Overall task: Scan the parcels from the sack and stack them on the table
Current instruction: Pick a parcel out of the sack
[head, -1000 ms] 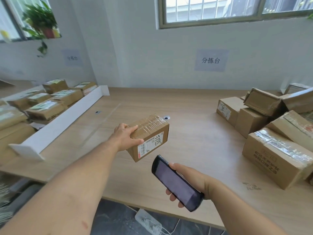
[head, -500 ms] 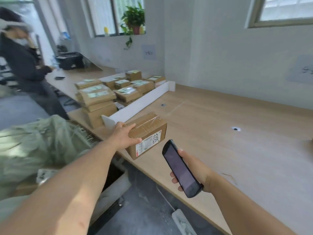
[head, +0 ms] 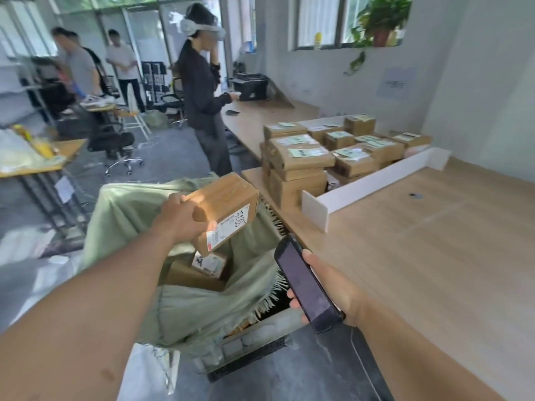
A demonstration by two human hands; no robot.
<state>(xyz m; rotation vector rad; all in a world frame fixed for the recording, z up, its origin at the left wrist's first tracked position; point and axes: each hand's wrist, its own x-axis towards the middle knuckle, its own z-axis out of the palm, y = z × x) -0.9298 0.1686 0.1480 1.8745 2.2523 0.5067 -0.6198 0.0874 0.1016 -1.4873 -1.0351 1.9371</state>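
Note:
My left hand [head: 182, 217] grips a small brown cardboard parcel [head: 228, 209] by its left end, holding it in the air above the open green sack [head: 136, 209]. A white shipping label on the parcel faces me. My right hand [head: 327, 280] holds a black handheld scanner [head: 305, 285], dark screen up, below and to the right of the parcel, near the wooden table's [head: 419, 256] front corner. More parcels [head: 208, 263] lie inside the sack. Stacked parcels [head: 301, 160] with green labels stand behind a white divider [head: 367, 186] on the table.
A person in dark clothes wearing a headset [head: 202, 91] stands beyond the sack by the far table. More people [head: 81, 65] stand at the back left near office chairs [head: 115, 143]. A grey crate [head: 254, 342] sits under the sack. A potted plant [head: 379, 21] sits on the windowsill.
My view has swung left from the table to the sack. The parcel in my left hand has moved off the table edge to above the sack opening. The scanner stays in my right hand.

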